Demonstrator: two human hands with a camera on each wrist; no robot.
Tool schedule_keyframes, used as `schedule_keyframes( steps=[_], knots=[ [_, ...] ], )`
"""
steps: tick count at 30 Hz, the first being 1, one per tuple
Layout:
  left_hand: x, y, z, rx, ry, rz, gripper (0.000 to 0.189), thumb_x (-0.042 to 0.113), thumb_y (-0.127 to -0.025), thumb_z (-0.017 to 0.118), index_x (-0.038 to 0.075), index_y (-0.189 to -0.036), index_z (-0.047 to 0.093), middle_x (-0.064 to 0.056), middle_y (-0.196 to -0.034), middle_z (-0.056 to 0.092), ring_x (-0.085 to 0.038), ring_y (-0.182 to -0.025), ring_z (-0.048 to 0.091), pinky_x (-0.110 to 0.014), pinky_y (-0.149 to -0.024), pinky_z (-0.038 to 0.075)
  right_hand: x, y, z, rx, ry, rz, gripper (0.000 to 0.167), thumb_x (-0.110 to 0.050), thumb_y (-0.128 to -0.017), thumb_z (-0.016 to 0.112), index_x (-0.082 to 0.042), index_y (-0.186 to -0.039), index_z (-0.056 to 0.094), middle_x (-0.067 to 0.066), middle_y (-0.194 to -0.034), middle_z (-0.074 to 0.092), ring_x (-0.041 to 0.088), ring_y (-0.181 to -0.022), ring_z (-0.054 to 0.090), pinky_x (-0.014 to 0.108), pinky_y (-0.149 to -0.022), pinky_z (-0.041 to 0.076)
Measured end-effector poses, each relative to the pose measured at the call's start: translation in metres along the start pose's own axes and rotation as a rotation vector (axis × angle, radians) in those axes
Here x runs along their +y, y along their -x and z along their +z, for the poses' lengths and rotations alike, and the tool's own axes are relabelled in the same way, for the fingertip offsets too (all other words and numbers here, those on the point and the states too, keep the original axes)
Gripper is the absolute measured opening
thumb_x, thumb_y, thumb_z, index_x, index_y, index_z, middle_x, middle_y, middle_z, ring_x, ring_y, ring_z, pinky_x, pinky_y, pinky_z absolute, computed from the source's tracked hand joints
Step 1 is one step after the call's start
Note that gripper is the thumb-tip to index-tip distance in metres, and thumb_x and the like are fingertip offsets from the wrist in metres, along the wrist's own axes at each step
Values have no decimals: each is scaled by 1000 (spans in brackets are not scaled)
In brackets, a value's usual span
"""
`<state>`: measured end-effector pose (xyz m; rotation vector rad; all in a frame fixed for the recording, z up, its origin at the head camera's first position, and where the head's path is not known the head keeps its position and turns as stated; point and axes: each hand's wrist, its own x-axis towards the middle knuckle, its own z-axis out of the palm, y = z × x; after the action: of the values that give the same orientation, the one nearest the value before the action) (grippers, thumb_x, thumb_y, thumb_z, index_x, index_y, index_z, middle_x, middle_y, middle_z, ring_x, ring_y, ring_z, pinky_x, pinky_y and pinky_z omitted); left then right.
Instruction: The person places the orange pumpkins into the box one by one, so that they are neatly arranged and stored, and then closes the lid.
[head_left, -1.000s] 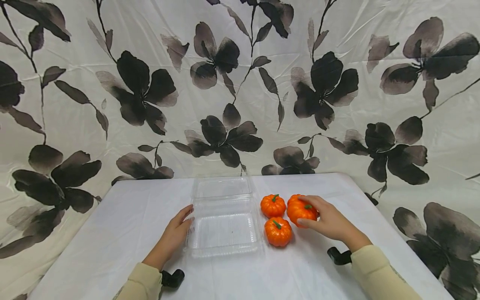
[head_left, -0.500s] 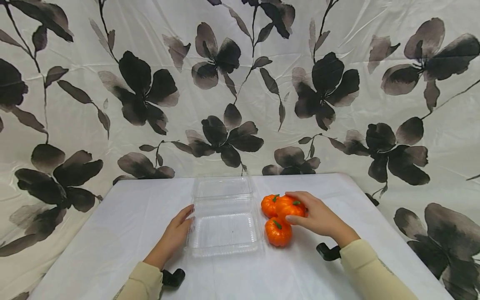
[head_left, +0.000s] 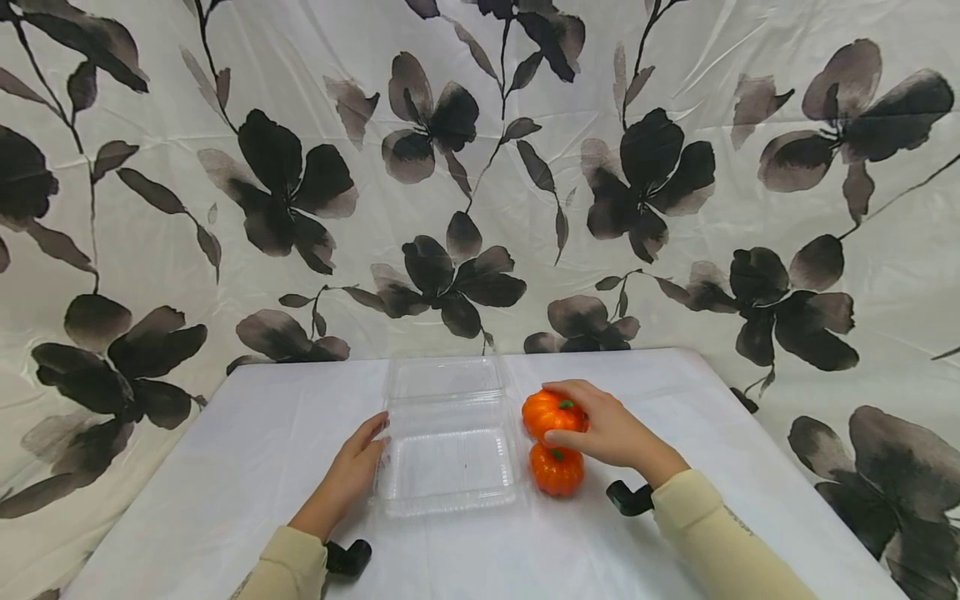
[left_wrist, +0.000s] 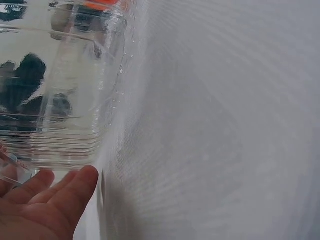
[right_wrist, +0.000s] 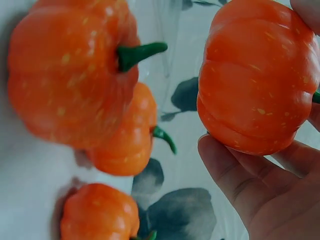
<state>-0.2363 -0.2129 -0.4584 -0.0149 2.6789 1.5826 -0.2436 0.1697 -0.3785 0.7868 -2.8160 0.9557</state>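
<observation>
Left hand [head_left: 348, 471] is pretty loose, fingers just touching the left edge of an open clear clamshell [head_left: 450, 467]. Orange mini pumpkin [head_left: 557, 473] sits right of it; just past that, the right hand [head_left: 611, 429] grips a second pumpkin [right_wrist: 257, 75].

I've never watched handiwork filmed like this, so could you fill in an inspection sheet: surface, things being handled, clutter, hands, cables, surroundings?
Surface: white cloth, lightly creased.
Container: clear plastic, open, nothing seen inside.
Held pumpkin: orange, green-stemmed, in the right hand.
Other pumpkins: three, resting right of the container; the head view partly hides them.
Clutter: nothing seen.
Left hand: touching the container's left edge.
Right hand: gripping its pumpkin.
Wrists: a black device at each.
Cables: nothing seen.
Surroundings: floral backdrop behind.
</observation>
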Motion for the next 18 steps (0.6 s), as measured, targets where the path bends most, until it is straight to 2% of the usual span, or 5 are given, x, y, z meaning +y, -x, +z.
schedule_keyframes(
  steps=[8,13,18],
  knots=[
    [-1,-1,2,5,-4,-24,53,21,-102,33,14,-153,23,-15,-158,29,-37,-148,20,-58,-117,18,-14,-11,8,-32,-1,-14,63,-52,-82,68,-34,-139,48,-10,-143,48,17,-125,52,47,-101,46],
    [-2,-2,2,-4,-10,-45,55,23,-102,31,17,-155,19,-15,-159,27,-38,-148,20,-59,-116,19,-22,-18,15,-64,-9,-26,64,-51,-82,69,-35,-140,47,-11,-143,47,16,-128,49,46,-104,44],
    [0,-1,2,-8,-5,-32,55,22,-102,31,16,-155,18,-16,-159,28,-37,-148,20,-58,-117,19,-27,-23,23,-84,-12,-23,64,-52,-81,69,-38,-139,46,-13,-142,47,14,-127,48,45,-104,44]
  ],
)
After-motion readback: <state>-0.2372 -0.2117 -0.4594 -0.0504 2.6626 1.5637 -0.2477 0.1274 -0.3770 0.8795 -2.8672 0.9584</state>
